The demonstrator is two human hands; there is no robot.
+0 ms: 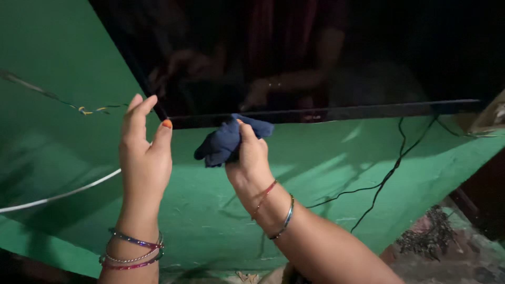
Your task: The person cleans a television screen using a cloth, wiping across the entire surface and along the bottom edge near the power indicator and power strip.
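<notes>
A green painted wall (pixel 326 173) fills most of the frame, scuffed and patchy, lit from one side so that soft shadows fall across it. In the upper half hangs a flat dark screen (pixel 315 52), its glossy face black and mirror-like; its lower edge runs as a thin bar from centre left to the right side of the frame. Black cables (pixel 392 171) drop from under that edge at the right and trail down across the wall. A pale wire (pixel 58 195) curves across the lower left, and a thinner strand with yellowish bits (pixel 84 110) crosses the upper left.

At centre, the right hand (pixel 250 158) is closed around a bunched dark blue cloth (pixel 226 139), fingers curled on it, and presses it up against the screen's lower edge. To its left, the left hand (pixel 143 152) is raised with fingers straight and held together, the thumb set against the screen's lower left corner. Both wrists carry bangles.

The screen's top and right end are cut off by the frame. Its face shows only a dim reflection of arms and a dark red garment, too murky to read further. At lower right lies dark ground with a clump of dry plant matter (pixel 428 236), blurred, and the far right edge is lost in shadow.
</notes>
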